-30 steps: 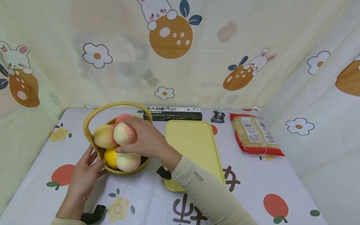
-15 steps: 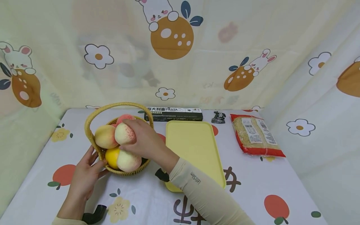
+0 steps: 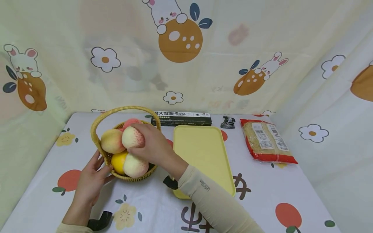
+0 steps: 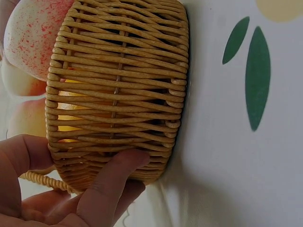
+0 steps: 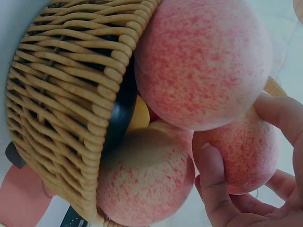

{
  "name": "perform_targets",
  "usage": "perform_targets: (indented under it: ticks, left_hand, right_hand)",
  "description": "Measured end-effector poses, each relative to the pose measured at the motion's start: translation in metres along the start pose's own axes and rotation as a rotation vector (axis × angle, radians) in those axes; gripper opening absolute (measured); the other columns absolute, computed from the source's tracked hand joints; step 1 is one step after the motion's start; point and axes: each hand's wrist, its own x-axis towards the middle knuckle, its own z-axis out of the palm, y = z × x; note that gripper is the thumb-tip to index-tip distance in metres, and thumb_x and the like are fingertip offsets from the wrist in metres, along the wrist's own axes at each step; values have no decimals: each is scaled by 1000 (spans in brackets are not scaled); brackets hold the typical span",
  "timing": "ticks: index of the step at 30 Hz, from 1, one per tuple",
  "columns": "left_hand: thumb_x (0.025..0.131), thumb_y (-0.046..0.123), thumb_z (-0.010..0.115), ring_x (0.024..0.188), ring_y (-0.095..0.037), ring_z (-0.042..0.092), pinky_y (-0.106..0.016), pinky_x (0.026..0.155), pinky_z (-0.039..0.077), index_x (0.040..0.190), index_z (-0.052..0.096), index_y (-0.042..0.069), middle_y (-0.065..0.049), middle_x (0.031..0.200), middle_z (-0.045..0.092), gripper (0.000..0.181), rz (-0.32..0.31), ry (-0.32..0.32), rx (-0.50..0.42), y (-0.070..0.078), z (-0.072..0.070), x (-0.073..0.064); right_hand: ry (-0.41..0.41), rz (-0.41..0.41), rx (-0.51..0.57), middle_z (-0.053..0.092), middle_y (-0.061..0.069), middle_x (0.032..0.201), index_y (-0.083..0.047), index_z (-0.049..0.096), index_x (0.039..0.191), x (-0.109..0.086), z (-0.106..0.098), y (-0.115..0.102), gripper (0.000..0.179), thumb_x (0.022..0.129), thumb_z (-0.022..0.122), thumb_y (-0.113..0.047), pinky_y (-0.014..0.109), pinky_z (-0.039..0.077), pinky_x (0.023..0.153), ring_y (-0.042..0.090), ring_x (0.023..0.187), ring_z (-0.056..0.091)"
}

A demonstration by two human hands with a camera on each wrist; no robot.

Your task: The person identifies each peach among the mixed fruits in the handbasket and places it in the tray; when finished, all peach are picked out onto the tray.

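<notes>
A wicker basket (image 3: 132,178) with an arched handle stands at the left of the table, heaped with fruit. My left hand (image 3: 92,177) holds its left side, thumb near the rim and fingers against the woven wall (image 4: 118,94). With thumb and fingers, my right hand (image 3: 154,142) grips a pale peach (image 3: 131,137) speckled red, at the top of the heap. Around it sit a yellow-orange peach (image 3: 112,141), a pinkish-red fruit (image 3: 131,122), a bright yellow fruit (image 3: 118,162) and another pale peach (image 3: 135,166). A dark, glossy thing (image 5: 124,111) shows inside the rim, mostly hidden.
Right of the basket lies a yellow tray (image 3: 201,152), partly under my right forearm. Behind are a black pasta box (image 3: 182,119) and a small black packet (image 3: 228,122). A red-edged clear bag (image 3: 266,140) lies at the right. A printed curtain (image 3: 131,77) backs the table.
The head view has shifted slightly, so everything appears a little further right. Both hands keep their places at the basket, the right still gripping the pale peach.
</notes>
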Motion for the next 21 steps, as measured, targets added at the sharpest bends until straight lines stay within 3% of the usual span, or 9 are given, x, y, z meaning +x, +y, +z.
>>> perform_targets:
  ticks: [7, 16, 21]
  left_hand:
    - [105, 7, 55, 152, -46, 43, -50, 98, 58, 170, 6, 38, -12, 177, 22, 87, -4, 5, 7, 0, 1, 0]
    - [105, 7, 54, 153, -45, 42, -51, 98, 57, 170, 6, 39, -13, 177, 21, 87, 3, -6, -3, -1, 0, 1]
    - [105, 5, 54, 153, -45, 41, -51, 98, 58, 170, 5, 39, -12, 177, 20, 88, 7, -10, -6, -3, -1, 1]
  right_hand:
    - [33, -44, 27, 57, 2, 155, -20, 52, 156, -18, -11, 8, 76, 89, 84, -30, 36, 59, 107, 22, 134, 59]
    - [103, -108, 91, 65, 5, 142, -16, 58, 150, -40, -21, 17, 71, 86, 86, -25, 37, 61, 100, 21, 124, 63]
    - [130, -114, 97, 65, 6, 142, -15, 60, 149, -48, -31, 17, 73, 84, 90, -26, 27, 62, 88, 20, 118, 63]
